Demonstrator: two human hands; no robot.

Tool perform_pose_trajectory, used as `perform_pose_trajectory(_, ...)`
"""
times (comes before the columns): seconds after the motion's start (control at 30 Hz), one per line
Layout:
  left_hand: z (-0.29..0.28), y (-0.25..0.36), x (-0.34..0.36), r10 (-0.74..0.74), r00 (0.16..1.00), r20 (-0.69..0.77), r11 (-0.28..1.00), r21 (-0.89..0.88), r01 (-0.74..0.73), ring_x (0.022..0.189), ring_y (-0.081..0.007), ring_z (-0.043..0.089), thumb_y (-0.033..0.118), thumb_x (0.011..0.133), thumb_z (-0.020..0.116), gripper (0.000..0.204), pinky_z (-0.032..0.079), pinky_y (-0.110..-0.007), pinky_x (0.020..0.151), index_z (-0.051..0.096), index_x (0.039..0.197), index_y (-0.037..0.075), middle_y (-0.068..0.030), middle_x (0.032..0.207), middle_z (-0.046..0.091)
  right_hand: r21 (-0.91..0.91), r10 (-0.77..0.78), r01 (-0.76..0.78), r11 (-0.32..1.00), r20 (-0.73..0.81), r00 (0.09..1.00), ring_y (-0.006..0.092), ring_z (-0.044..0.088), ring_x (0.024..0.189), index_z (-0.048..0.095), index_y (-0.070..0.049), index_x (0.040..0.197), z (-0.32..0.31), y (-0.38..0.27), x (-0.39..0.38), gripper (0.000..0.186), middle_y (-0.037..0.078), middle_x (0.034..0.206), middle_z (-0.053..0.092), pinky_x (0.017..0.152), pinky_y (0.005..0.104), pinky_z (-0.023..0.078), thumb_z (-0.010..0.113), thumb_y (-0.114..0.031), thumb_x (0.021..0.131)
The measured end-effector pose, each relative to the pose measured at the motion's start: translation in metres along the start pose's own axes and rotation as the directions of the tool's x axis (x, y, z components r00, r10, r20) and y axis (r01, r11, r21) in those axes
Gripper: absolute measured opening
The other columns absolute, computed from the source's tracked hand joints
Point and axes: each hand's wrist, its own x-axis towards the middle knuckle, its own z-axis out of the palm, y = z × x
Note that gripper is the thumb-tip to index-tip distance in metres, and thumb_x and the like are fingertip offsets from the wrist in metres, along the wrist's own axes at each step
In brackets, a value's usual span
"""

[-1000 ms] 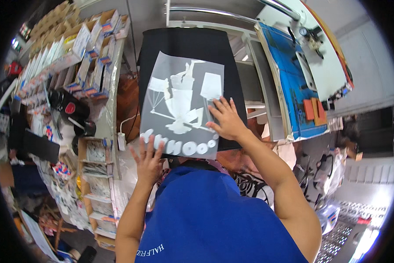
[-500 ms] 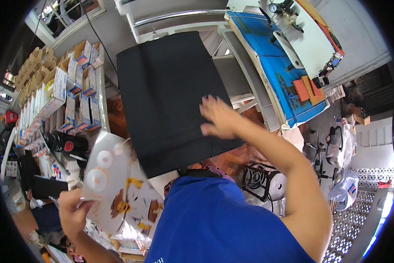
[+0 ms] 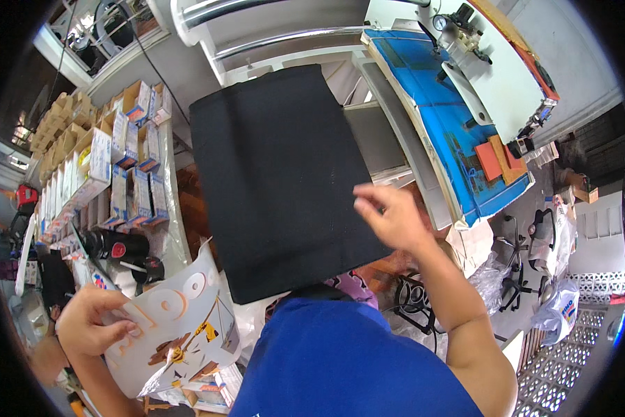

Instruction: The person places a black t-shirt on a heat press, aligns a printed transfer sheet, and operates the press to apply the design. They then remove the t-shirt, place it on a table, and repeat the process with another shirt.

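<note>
Right now the left hand (image 3: 90, 321) at seven o'clock grips a printed transfer sheet (image 3: 173, 326), while the right hand (image 3: 390, 217), fingers loosely curled and empty, hovers over the black fabric (image 3: 277, 174)

The near edge of the black fabric panel (image 3: 281, 174) is hidden behind the person's blue shirt (image 3: 354, 361), so where it ends can't be told. What lies under the panel is fully covered. The right hand (image 3: 392, 217) is motion-blurred; whether its fingertips touch the fabric is unclear. The left hand (image 3: 93, 321) covers the left edge of the printed transfer sheet (image 3: 177, 323), and the sheet's lower corner is cut by other clutter. Print on the shelf boxes (image 3: 128, 163) is too small to read. The machine (image 3: 486, 76) at upper right is cut off by the fisheye rim.
</note>
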Motion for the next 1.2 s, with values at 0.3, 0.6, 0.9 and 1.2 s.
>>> perform_pose_trajectory(0.3, 0.043, -0.073, 0.048, -0.410, 0.905, 0.110, 0.828, -0.371, 0.420, 0.063, -0.0085, 0.065, 0.004, 0.078, 0.077, 0.020, 0.050, -0.024, 0.060, 0.075, 0.095, -0.006, -0.0069, 0.075, 0.073, 0.358, -0.116, -0.173, 0.917, 0.656, 0.746, 0.0185, 0.071, 0.075, 0.073, 0.000, 0.101, 0.095, 0.009, -0.057, 0.020, 0.011, 0.086, 0.071, 0.068, 0.0311, 0.057, 0.073, -0.016, 0.090)
perform_pose_trajectory(0.6, 0.059, -0.134, 0.075, 0.057, 0.957, 0.283, 0.867, -0.490, 0.093, 0.057, -0.0222, 0.068, 0.015, 0.081, 0.076, 0.021, 0.048, -0.030, 0.055, 0.074, 0.071, -0.003, -0.0134, 0.064, 0.070, 0.621, -0.057, -0.491, 0.611, 0.653, 0.755, 0.0224, 0.071, 0.086, 0.068, 0.003, 0.113, 0.114, 0.019, -0.041, 0.028, 0.015, 0.099, 0.069, 0.077, 0.0320, 0.058, 0.070, -0.017, 0.093)
perform_pose_trajectory(0.9, 0.063, -0.061, 0.110, 0.349, 0.774, 0.529, 0.825, -0.566, 0.015, 0.069, -0.0313, 0.070, 0.014, 0.086, 0.066, 0.018, 0.054, -0.038, 0.065, 0.075, 0.088, -0.002, -0.0130, 0.082, 0.074, 0.738, -0.027, -0.430, 0.520, 0.518, 0.855, 0.0235, 0.068, 0.091, 0.067, 0.000, 0.119, 0.116, 0.013, -0.031, 0.031, 0.014, 0.103, 0.069, 0.079, 0.0345, 0.055, 0.071, -0.017, 0.093)
perform_pose_trajectory(1.2, 0.030, -0.013, 0.087, 0.655, 0.640, 0.401, 0.713, -0.608, -0.348, 0.058, -0.0257, 0.067, 0.013, 0.087, 0.073, 0.016, 0.048, -0.035, 0.054, 0.074, 0.080, -0.001, -0.0139, 0.070, 0.069, 0.834, -0.479, -0.302, 0.461, 0.521, 0.706, 0.0377, 0.030, 0.148, 0.046, -0.005, 0.147, 0.131, -0.020, -0.057, 0.104, 0.018, 0.152, 0.045, 0.120, 0.0552, 0.023, 0.085, -0.059, 0.067)
